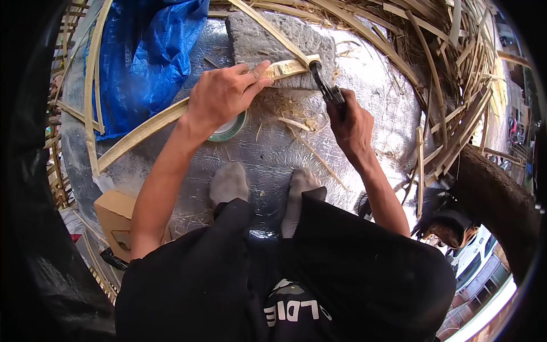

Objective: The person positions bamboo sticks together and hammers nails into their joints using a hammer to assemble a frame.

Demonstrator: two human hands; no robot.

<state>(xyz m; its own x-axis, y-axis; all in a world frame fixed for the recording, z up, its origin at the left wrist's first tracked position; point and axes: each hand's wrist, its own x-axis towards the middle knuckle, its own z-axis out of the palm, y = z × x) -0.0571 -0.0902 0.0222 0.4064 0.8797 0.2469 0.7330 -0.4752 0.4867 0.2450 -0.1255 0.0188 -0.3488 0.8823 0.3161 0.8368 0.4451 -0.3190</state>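
Observation:
My left hand (225,94) grips a pale bamboo strip (151,128), thumb and index finger pinching it just short of its end. That end lies over the near edge of a rough grey stone block (250,34), where a second bamboo strip (268,27) meets it at an angle. In my right hand (352,122) is a dark metal tool that looks like pliers (325,85). Its head touches the spot where the two strips meet; whether its jaws are closed on them I cannot make out. Shavings (305,114) lie below the block.
A green-rimmed tape roll (231,132) sits partly under my left wrist. Blue tarp (148,62) covers the upper left, and a cardboard box (117,219) stands lower left. Piled bamboo strips (456,108) and a thick log (493,188) line the right. My feet rest on silvery sheeting (268,154).

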